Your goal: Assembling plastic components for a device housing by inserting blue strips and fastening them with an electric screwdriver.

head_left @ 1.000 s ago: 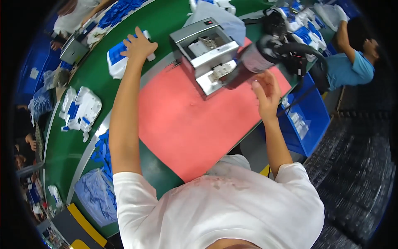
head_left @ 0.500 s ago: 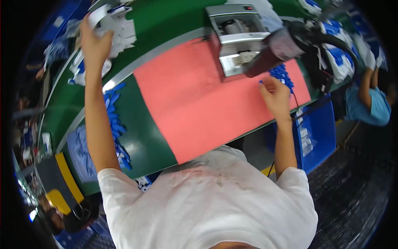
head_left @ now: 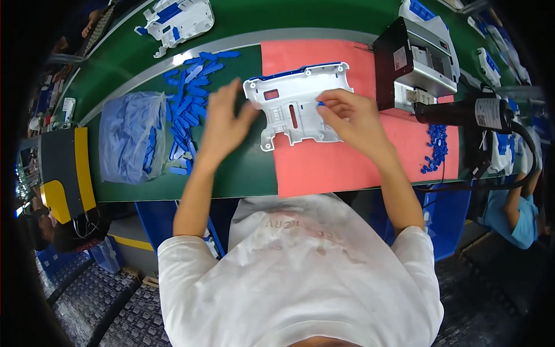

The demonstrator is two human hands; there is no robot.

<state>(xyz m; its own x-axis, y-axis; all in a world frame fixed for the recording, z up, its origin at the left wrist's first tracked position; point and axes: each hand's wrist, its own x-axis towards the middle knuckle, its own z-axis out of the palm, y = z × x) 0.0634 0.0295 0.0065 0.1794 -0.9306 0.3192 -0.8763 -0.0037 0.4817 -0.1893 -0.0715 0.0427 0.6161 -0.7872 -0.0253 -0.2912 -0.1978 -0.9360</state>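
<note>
A white plastic housing shell (head_left: 309, 110) with a blue strip along its far edge lies, inner side up, on the pink mat (head_left: 318, 170), its left end over the green tabletop. My left hand (head_left: 225, 127) is beside the shell's left end, fingers apart and somewhat blurred, holding nothing I can see. Over the shell's right part, my right hand (head_left: 358, 124) pinches a small blue plastic piece (head_left: 321, 104) between thumb and fingertips. More small blue pieces (head_left: 436, 147) lie piled at the mat's right side.
Long blue plastic strips (head_left: 188, 110) are strewn left of the mat, beside a bluish plastic bag (head_left: 130, 136). A metal-and-black machine (head_left: 416, 63) stands at the right, with a dark cylindrical tool (head_left: 457, 113) in front of it. Another white shell (head_left: 176, 26) lies at the far left.
My left hand has brought a white shell from the far left onto the mat and let go of it. My right hand has moved left from the small blue pieces to over the shell.
</note>
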